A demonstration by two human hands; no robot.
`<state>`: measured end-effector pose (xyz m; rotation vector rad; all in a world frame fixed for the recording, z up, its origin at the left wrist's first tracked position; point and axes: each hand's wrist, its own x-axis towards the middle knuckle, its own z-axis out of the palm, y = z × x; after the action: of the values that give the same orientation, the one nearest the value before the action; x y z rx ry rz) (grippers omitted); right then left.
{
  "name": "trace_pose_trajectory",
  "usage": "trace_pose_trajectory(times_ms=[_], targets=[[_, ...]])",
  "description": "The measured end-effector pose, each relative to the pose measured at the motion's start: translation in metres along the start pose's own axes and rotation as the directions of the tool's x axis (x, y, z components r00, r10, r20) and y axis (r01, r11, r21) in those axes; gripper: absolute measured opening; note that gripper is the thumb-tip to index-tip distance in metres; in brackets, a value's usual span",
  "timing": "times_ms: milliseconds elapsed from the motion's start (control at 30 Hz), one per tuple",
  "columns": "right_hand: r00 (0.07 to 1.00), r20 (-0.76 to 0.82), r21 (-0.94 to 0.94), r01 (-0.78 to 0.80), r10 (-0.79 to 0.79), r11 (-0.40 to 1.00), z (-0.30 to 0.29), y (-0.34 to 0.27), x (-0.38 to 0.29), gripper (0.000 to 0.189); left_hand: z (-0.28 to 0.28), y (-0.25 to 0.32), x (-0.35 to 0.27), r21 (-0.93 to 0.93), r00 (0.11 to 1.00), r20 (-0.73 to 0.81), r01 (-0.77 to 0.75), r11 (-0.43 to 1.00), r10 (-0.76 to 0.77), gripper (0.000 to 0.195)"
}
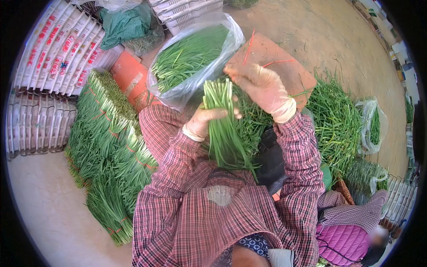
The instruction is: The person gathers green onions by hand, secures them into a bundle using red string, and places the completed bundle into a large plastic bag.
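Observation:
My left hand (205, 120), in a thin pale glove, grips a bunch of garlic chives (222, 116) around the stalks. The pale cut ends point away from me and the green leaves hang towards my lap. Just right of those ends is my right hand (262, 88), gloved too, with its fingers bent together. Whether anything is between its fingertips cannot be made out. Beyond it, red ties (248, 48) lie on a reddish-brown board (285, 63). Loose chives (250, 130) are heaped below my hands, partly hidden by them.
Tied chive bundles (113, 140) are piled on the left, beside stacked white plastic crates (60, 50). An open clear bag (235, 31) of chives stands ahead. More loose chives (333, 123) and a smaller bag (370, 143) are on the right. Another person (350, 230) is at lower right.

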<state>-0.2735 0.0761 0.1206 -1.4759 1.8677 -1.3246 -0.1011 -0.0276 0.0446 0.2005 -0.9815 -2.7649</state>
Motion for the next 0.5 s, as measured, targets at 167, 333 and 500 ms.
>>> trace_pose_trajectory(times_ms=[167,333,500], targets=[[0.995,-0.07,0.106,-0.069,0.077,0.992,-0.002,0.01,-0.01,0.026,-0.017,0.014,0.004,-0.083,0.99,-0.123,-0.08,0.993,0.069,0.055],[0.99,-0.108,-0.039,-0.099,0.095,0.994,-0.018,0.003,-0.031,0.024,-0.028,0.042,0.007,-0.153,0.933,-0.267,-0.287,0.945,0.24,0.048],[0.985,-0.066,-0.401,-0.174,0.161,0.899,-0.033,-0.027,-0.038,0.027,-0.037,0.05,0.004,-0.123,0.901,-0.297,-0.365,0.923,0.317,0.048]])
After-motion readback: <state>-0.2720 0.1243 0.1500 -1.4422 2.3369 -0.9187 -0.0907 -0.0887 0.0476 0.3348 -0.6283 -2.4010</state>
